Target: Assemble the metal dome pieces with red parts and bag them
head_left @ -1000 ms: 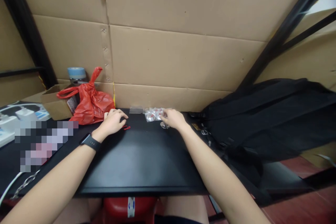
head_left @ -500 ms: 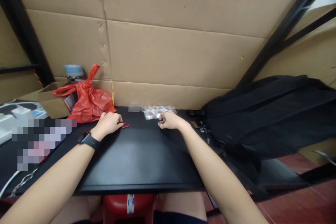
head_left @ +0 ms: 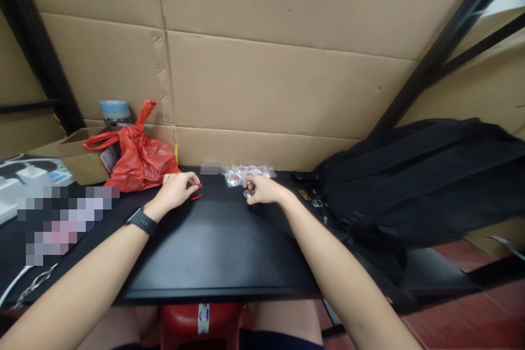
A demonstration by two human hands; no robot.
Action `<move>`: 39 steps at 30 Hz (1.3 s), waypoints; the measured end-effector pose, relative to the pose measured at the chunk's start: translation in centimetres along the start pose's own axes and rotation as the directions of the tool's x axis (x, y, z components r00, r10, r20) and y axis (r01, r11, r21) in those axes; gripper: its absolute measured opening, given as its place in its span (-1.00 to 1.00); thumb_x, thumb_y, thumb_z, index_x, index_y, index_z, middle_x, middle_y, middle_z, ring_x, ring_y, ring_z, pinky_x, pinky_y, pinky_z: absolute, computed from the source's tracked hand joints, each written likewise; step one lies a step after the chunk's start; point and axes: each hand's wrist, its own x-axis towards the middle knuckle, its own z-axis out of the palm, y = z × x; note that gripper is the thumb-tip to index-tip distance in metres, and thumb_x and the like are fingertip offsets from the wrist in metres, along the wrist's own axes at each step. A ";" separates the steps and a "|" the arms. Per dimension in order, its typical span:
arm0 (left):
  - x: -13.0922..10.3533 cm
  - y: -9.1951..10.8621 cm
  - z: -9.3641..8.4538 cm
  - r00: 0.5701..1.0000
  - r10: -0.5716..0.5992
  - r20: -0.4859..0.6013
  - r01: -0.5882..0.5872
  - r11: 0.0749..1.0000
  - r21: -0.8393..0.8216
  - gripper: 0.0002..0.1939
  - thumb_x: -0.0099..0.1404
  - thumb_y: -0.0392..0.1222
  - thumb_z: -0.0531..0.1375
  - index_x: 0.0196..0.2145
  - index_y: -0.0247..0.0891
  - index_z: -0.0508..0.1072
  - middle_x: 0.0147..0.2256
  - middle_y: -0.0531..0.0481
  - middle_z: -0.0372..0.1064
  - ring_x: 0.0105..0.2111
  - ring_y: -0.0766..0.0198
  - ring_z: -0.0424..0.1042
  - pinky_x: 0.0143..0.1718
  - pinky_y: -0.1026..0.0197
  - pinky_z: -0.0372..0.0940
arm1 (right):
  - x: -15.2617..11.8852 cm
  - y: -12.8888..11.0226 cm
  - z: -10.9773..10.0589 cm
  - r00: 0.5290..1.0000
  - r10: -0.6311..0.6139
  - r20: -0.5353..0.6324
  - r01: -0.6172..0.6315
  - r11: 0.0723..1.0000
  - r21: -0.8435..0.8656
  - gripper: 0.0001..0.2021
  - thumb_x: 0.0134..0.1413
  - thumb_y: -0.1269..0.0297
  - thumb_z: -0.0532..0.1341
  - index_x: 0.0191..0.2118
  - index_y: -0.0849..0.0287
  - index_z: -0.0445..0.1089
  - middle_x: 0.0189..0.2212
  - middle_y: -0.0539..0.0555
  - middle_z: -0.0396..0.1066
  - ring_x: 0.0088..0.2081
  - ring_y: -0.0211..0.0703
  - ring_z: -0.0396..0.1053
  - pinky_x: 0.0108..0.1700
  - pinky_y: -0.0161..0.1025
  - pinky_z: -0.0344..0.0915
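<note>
Just past the right hand [head_left: 266, 190], little clear bags [head_left: 235, 176] lie on the tabletop [head_left: 229, 254] with shiny and red bits inside. That hand pinches a shiny round thing [head_left: 248, 194]. The left hand [head_left: 175, 191] pinches a red string [head_left: 199, 185]; a red loop [head_left: 197, 197] lies close by it. Left of that hand sit a red bag [head_left: 143, 162] and an open box [head_left: 84, 164]. I cannot tell if the blue-lidded jar [head_left: 115, 110] is inside the box.

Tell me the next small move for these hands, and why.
Probably bring the left hand toward the right hand: the left seems to pinch a small red cord, the right a shiny round piece, and a gap separates them above the black tabletop.
</note>
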 end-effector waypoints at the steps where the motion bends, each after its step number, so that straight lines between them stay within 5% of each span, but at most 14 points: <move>1: 0.0 0.3 -0.2 1.000 0.008 -0.021 -0.009 0.999 -0.041 -0.89 0.25 -0.13 0.20 -0.27 -0.13 0.49 -0.23 0.04 0.59 -0.13 0.15 0.52 -0.10 0.16 0.21 | 0.0 0.0 0.0 1.000 -0.009 0.002 0.009 1.000 0.008 -0.59 -0.29 0.37 0.39 -0.18 0.16 0.43 -0.31 -0.03 0.44 -0.38 -0.26 0.35 -0.34 -0.37 0.20; 6: -0.4 2.1 -0.9 0.998 0.014 -0.056 -0.026 0.977 -0.210 -0.86 0.18 -0.07 0.28 -0.34 -0.16 0.52 -0.29 0.08 0.59 -0.24 0.18 0.54 -0.11 0.19 0.27 | 0.2 0.0 0.4 0.999 -0.040 0.000 0.040 0.994 0.098 -0.63 -0.31 0.41 0.37 -0.23 0.17 0.43 -0.36 -0.06 0.43 -0.41 -0.28 0.34 -0.34 -0.37 0.23; 12: -0.9 3.4 -1.1 0.990 0.047 -0.134 -0.095 0.921 -0.378 -0.73 0.29 0.03 0.20 -0.24 -0.18 0.59 -0.21 0.01 0.60 -0.19 0.14 0.55 -0.09 0.19 0.33 | 0.1 -1.9 0.7 0.990 -0.079 -0.118 0.123 0.894 0.430 -0.53 -0.32 0.45 0.34 -0.14 0.15 0.36 -0.31 -0.02 0.44 -0.35 -0.26 0.36 -0.28 -0.33 0.30; 18: -1.3 4.6 -1.0 0.980 0.064 -0.187 -0.139 0.897 -0.420 -0.69 0.32 0.03 0.16 -0.17 -0.17 0.60 -0.15 -0.03 0.58 -0.13 0.10 0.53 -0.04 0.14 0.35 | 0.0 -4.7 1.9 0.973 -0.079 -0.218 0.227 0.516 0.826 -0.54 -0.27 0.33 0.42 -0.16 0.11 0.30 -0.20 0.03 0.44 -0.29 -0.22 0.46 -0.18 -0.20 0.42; 22: -1.6 5.3 -1.0 0.978 0.068 -0.198 -0.144 0.907 -0.396 -0.73 0.33 0.01 0.18 -0.16 -0.16 0.57 -0.18 -0.01 0.59 -0.16 0.12 0.53 -0.06 0.13 0.31 | -0.1 -6.0 2.9 0.956 -0.101 -0.276 0.294 0.284 0.913 -0.53 -0.26 0.28 0.48 -0.16 0.07 0.34 -0.12 0.03 0.41 -0.20 -0.19 0.46 -0.04 -0.14 0.42; 26: -1.7 5.7 -1.0 0.972 0.113 -0.207 -0.161 0.959 -0.232 -0.80 0.36 -0.04 0.17 -0.23 -0.11 0.57 -0.18 0.04 0.59 -0.13 0.14 0.50 -0.03 0.08 0.18 | -0.4 -6.9 3.2 0.953 -0.110 -0.283 0.297 0.154 0.942 -0.52 -0.26 0.27 0.51 -0.15 0.04 0.37 -0.10 0.02 0.39 -0.16 -0.17 0.44 -0.02 -0.13 0.42; 39: -2.0 6.3 -1.3 0.973 0.117 -0.197 -0.156 0.968 -0.194 -0.78 0.38 -0.02 0.16 -0.24 -0.12 0.58 -0.16 0.03 0.58 -0.10 0.14 0.45 -0.07 0.09 0.06 | -0.6 -7.2 3.1 0.955 -0.111 -0.275 0.286 0.105 0.952 -0.53 -0.24 0.30 0.52 -0.16 0.04 0.38 -0.08 0.03 0.40 -0.14 -0.16 0.44 -0.01 -0.12 0.44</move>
